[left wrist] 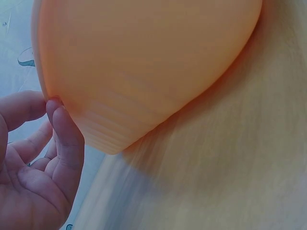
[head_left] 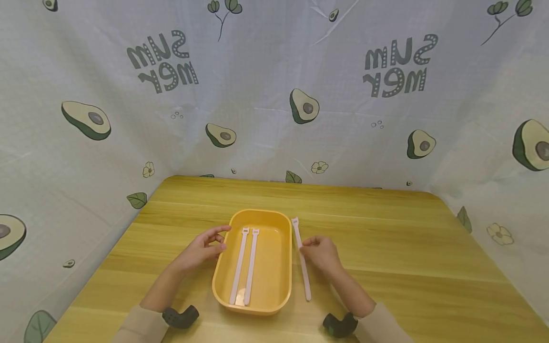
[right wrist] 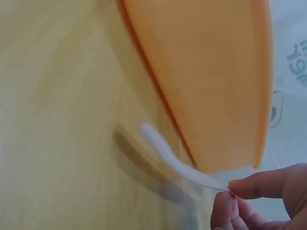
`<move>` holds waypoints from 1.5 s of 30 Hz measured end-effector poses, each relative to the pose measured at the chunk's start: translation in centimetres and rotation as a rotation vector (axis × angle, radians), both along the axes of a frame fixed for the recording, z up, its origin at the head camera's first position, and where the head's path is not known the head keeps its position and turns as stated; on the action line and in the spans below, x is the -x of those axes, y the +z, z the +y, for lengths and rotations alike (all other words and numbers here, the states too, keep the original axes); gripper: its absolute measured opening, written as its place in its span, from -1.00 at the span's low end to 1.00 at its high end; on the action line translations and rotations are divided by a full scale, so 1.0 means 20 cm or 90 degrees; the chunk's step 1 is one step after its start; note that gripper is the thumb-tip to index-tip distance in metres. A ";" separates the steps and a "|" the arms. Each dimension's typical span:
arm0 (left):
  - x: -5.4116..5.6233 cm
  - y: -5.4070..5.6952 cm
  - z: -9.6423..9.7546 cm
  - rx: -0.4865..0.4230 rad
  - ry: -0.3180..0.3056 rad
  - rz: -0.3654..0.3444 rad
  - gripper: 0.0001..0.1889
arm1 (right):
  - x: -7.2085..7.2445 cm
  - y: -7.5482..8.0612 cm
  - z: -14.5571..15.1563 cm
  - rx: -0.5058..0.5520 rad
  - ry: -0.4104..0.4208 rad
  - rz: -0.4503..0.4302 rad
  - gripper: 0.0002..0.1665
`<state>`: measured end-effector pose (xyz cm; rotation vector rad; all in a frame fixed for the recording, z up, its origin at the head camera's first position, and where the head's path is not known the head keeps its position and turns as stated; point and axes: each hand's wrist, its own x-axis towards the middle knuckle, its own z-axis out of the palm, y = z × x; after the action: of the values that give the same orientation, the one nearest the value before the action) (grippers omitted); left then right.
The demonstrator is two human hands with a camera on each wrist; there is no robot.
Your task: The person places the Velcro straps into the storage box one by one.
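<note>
A yellow plastic tray point(head_left: 280, 267) stands on the table in the head view. Two pale hook-and-loop cable ties point(head_left: 238, 267) lie side by side in it, slotted heads toward the far end. My left hand point(head_left: 201, 247) holds the tray's left rim, thumb and a fingertip at the edge in the left wrist view. Just right of the tray, my right hand point(head_left: 323, 252) pinches a third cable tie point(head_left: 305, 276) between thumb and fingers. In the right wrist view, that tie's tail point(right wrist: 165, 153) sags in a curve over its shadow, apart from the tray.
The wood-grain table point(head_left: 386, 238) spreads out on both sides and beyond the tray. A white cloth with avocado prints point(head_left: 304, 107) hangs behind the table and along its sides. Dark wrist devices point(head_left: 181, 317) sit by both cuffs.
</note>
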<state>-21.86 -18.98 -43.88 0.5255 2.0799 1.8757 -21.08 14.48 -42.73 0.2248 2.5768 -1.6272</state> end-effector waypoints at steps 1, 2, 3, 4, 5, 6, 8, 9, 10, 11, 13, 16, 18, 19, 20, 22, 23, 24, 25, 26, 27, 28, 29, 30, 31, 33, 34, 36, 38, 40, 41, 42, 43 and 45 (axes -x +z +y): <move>0.00 0.00 0.00 0.000 0.000 0.000 -0.42 | 0.00 0.01 0.00 0.011 -0.002 -0.003 -0.79; 0.00 0.00 0.00 0.000 0.000 0.000 -0.42 | 0.00 0.01 0.00 0.023 -0.003 -0.005 -0.79; 0.00 0.00 0.00 -0.001 -0.001 0.000 -0.42 | 0.00 0.02 0.00 0.034 -0.003 -0.005 -0.79; 0.00 -0.01 0.00 -0.002 -0.004 0.002 -0.42 | 0.00 0.02 0.00 0.044 -0.004 -0.006 -0.79; 0.00 -0.01 0.00 -0.004 -0.005 0.001 -0.42 | 0.00 0.03 0.00 0.053 -0.004 -0.003 -0.79; 0.00 -0.01 0.00 -0.005 -0.006 0.000 -0.42 | 0.00 0.04 0.00 0.062 -0.004 -0.001 -0.79; 0.00 -0.01 0.00 -0.006 -0.005 -0.004 -0.42 | -0.01 0.05 0.01 0.069 -0.002 0.004 -0.79; 0.00 -0.01 0.00 -0.007 -0.004 -0.005 -0.42 | -0.01 0.06 0.01 0.072 -0.002 0.005 -0.79; 0.01 -0.01 0.00 -0.007 -0.004 -0.005 -0.42 | -0.01 0.07 0.01 0.075 -0.001 0.006 -0.78; 0.00 -0.01 0.00 -0.007 -0.001 -0.009 -0.42 | -0.01 0.08 0.01 0.076 0.000 0.006 -0.78; 0.00 -0.01 0.00 -0.006 -0.001 -0.006 -0.42 | -0.02 0.10 0.01 0.078 -0.003 -0.001 -0.78; 0.00 -0.01 0.00 -0.005 -0.001 -0.004 -0.43 | -0.02 0.12 0.01 0.089 -0.007 -0.011 -0.78; 0.00 -0.01 0.00 -0.006 -0.004 0.002 -0.43 | -0.02 0.15 0.01 0.099 -0.008 -0.015 -0.78; 0.00 0.00 0.00 -0.008 -0.004 -0.001 -0.43 | -0.02 0.16 0.01 0.103 -0.007 -0.016 -0.77; 0.00 -0.01 0.00 -0.008 -0.004 -0.001 -0.42 | -0.03 0.17 0.01 0.109 -0.006 -0.019 -0.77; 0.00 -0.01 0.00 -0.010 -0.004 -0.002 -0.42 | -0.03 0.19 0.01 0.117 -0.003 -0.024 -0.77; 0.00 -0.01 0.00 -0.010 -0.007 0.002 -0.42 | -0.03 0.20 0.00 0.120 -0.002 -0.027 -0.76; 0.00 -0.01 -0.01 -0.010 -0.005 -0.001 -0.41 | -0.04 0.21 0.00 0.124 0.000 -0.030 -0.76; 0.00 -0.01 0.00 -0.010 -0.004 -0.001 -0.42 | -0.04 0.22 0.00 0.127 0.000 -0.033 -0.77; 0.00 -0.01 0.00 -0.008 -0.005 0.002 -0.42 | -0.04 0.23 -0.01 0.130 0.000 -0.035 -0.77; 0.00 -0.01 0.00 -0.007 -0.006 0.004 -0.42 | -0.05 0.23 -0.01 0.134 0.001 -0.036 -0.77; 0.01 -0.01 0.00 -0.007 -0.007 0.005 -0.42 | -0.05 0.24 -0.02 0.141 0.002 -0.038 -0.77; 0.01 -0.01 0.00 -0.006 -0.008 0.007 -0.42 | -0.05 0.24 -0.03 0.148 0.004 -0.039 -0.77; 0.01 -0.01 0.00 -0.005 -0.006 0.004 -0.43 | -0.06 0.24 -0.03 0.156 0.007 -0.039 -0.78; 0.01 -0.01 0.00 -0.005 -0.006 0.005 -0.43 | -0.06 0.25 -0.04 0.165 0.010 -0.040 -0.79; 0.01 -0.01 0.00 -0.004 -0.006 0.004 -0.43 | -0.07 0.25 -0.05 0.185 0.018 -0.041 -0.79; 0.00 -0.01 0.00 -0.005 -0.006 0.003 -0.43 | -0.08 0.25 -0.06 0.193 0.023 -0.041 -0.79; 0.00 0.00 0.00 -0.006 -0.005 0.002 -0.43 | -0.09 0.26 -0.07 0.205 0.032 -0.042 -0.78; 0.00 0.00 0.00 -0.007 -0.004 0.004 -0.42 | -0.09 0.27 -0.09 0.215 0.038 -0.042 -0.77; 0.00 0.00 0.00 -0.007 -0.003 0.006 -0.41 | -0.10 0.27 -0.10 0.224 0.042 -0.043 -0.78; 0.01 0.00 0.00 -0.006 -0.002 0.003 -0.41 | -0.10 0.27 -0.11 0.230 0.044 -0.043 -0.78; 0.00 0.00 0.00 -0.005 0.000 0.001 -0.41 | -0.10 0.28 -0.12 0.237 0.045 -0.043 -0.79; 0.00 0.00 0.00 -0.005 0.002 -0.002 -0.41 | -0.10 0.28 -0.12 0.243 0.046 -0.044 -0.80; 0.01 0.00 0.00 -0.005 0.003 -0.007 -0.41 | -0.10 0.28 -0.14 0.251 0.050 -0.044 -0.81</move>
<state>-21.97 -18.92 -43.87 0.5105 2.0696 1.8863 -18.99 11.76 -37.15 0.1455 2.1275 -2.0082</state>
